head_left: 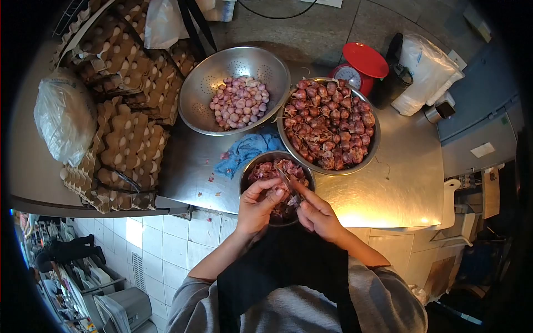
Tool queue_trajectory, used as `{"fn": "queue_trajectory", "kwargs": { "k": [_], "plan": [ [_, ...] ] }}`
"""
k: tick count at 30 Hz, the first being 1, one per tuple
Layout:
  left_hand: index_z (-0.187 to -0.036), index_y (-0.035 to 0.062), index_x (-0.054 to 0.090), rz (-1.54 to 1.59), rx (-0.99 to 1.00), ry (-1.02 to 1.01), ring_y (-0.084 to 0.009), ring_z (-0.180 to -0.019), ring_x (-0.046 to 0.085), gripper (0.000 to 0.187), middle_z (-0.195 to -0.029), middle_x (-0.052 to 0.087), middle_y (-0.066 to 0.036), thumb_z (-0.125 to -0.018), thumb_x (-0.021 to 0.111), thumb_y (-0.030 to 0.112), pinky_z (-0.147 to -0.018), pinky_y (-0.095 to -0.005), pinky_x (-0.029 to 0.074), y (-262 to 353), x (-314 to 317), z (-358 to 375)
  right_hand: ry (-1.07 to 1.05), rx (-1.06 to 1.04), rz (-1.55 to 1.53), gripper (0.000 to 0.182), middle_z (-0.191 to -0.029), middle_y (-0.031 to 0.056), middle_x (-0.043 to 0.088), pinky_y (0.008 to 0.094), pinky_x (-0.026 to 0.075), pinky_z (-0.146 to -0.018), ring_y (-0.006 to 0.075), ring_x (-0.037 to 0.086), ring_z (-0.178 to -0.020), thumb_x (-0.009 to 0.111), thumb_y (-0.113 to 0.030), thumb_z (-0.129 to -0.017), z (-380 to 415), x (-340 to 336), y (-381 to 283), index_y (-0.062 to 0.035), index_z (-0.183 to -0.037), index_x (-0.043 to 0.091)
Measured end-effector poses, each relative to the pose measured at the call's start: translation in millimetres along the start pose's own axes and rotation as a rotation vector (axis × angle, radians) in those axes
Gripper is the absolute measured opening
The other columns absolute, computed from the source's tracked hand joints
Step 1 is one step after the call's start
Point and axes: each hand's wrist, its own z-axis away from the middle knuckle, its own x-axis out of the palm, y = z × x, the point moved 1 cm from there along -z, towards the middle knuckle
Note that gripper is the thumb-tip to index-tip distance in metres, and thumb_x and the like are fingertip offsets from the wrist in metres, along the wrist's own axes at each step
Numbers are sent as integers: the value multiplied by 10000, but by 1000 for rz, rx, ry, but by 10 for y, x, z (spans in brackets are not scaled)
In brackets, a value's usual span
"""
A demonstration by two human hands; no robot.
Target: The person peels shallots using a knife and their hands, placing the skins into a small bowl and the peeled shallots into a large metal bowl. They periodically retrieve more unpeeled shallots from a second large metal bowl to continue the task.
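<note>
Both hands are over a small metal bowl (245, 178) of reddish peels. My left hand (260, 206) pinches a small pale piece that its fingers mostly hide. My right hand (320, 215) is closed around a small knife (285, 178), its blade pointing up and left beside the left fingertips. Behind the bowl, a perforated colander (195, 91) holds peeled pinkish shallots (240, 104). To its right, a wide metal bowl (376, 145) is heaped with unpeeled red shallots (330, 122). A crumpled blue cloth (250, 152) lies between colander and small bowl.
Stacked egg trays (125, 141) and a filled plastic bag (65, 116) stand on the left. A red scale (365, 61), a dark container (393, 84) and white plastic packs (425, 69) are at the back right of the steel table (408, 161). Another person (66, 251) is at lower left.
</note>
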Motion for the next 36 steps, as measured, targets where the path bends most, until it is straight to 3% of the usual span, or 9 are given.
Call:
{"fn": "queue_trajectory", "kwargs": {
  "k": [12, 15, 17, 19, 21, 24, 27, 31, 36],
  "plan": [
    [-1092, 34, 406, -322, 183, 38, -134, -934, 531, 474, -1057, 528, -97, -702, 645, -89, -816, -254, 454, 104, 120, 24, 26, -2, 32, 470, -594, -40, 307, 162, 261, -451, 43, 289, -481, 378, -176, -929, -8, -4, 17, -115, -1364, 212],
    [-1092, 37, 391, -307, 187, 48, -137, -928, 529, 486, -1028, 529, -86, -699, 646, -91, -812, -254, 454, 98, 135, 32, 13, 8, 48, 453, -657, -13, 475, 200, 346, -476, 67, 416, -509, 384, -178, -926, -3, -36, 9, -100, -1352, 250],
    [-1088, 41, 393, -318, 190, 45, -135, -921, 527, 484, -1009, 527, -77, -698, 651, -84, -807, -253, 454, 84, 108, 26, 134, -400, 557, 438, -814, 34, 572, 242, 405, -528, 123, 524, -588, 394, -174, -920, -101, -32, 62, -86, -1335, 285],
    [-1084, 44, 394, -317, 193, 41, -133, -917, 525, 483, -994, 525, -69, -697, 656, -78, -802, -252, 454, 81, 106, 22, 190, -494, 847, 424, -973, 78, 599, 271, 442, -609, 177, 588, -714, 403, -168, -914, -100, -7, 29, -72, -1318, 316],
    [-1080, 48, 395, -306, 196, 38, -130, -914, 523, 482, -982, 523, -64, -696, 660, -72, -797, -251, 453, 91, 118, 19, 177, -271, 912, 412, -1135, 120, 557, 287, 457, -717, 230, 608, -887, 412, -160, -908, -1, 14, -73, -60, -1301, 341],
    [-1073, 51, 398, -344, 159, 48, -128, -908, 523, 472, -992, 524, -66, -699, 658, -70, -792, -248, 452, 72, 77, 14, 186, -178, 823, 393, -1144, 143, 539, 267, 433, -792, 238, 570, -991, 422, -151, -902, 8, 37, -132, -57, -1280, 374],
    [-1071, 48, 401, -318, 153, 36, -137, -931, 529, 447, -1017, 526, -77, -714, 643, -71, -813, -251, 449, 65, 65, 6, 212, -294, 656, 374, -1178, 146, 517, 262, 381, -878, 219, 509, -1087, 429, -157, -902, -25, 7, -69, -41, -1256, 405],
    [-1090, 41, 397, -110, 55, -10, -167, -973, 532, 390, -1069, 518, -106, -765, 573, -84, -848, -307, 453, 56, 70, 12, 253, -161, 401, 363, -1196, 132, 503, 264, 340, -925, 191, 466, -1118, 422, -163, -909, -52, -88, -12, -17, -1242, 417],
    [-1115, 44, 415, 127, -138, -36, -193, -984, 535, 320, -1097, 508, -109, -823, 500, -58, -835, -340, 473, 109, 110, 3, 251, -210, 272, 362, -1226, 120, 472, 266, 303, -957, 178, 422, -1144, 410, -159, -916, -88, -152, 27, -3, -1244, 410]
  ]
}}
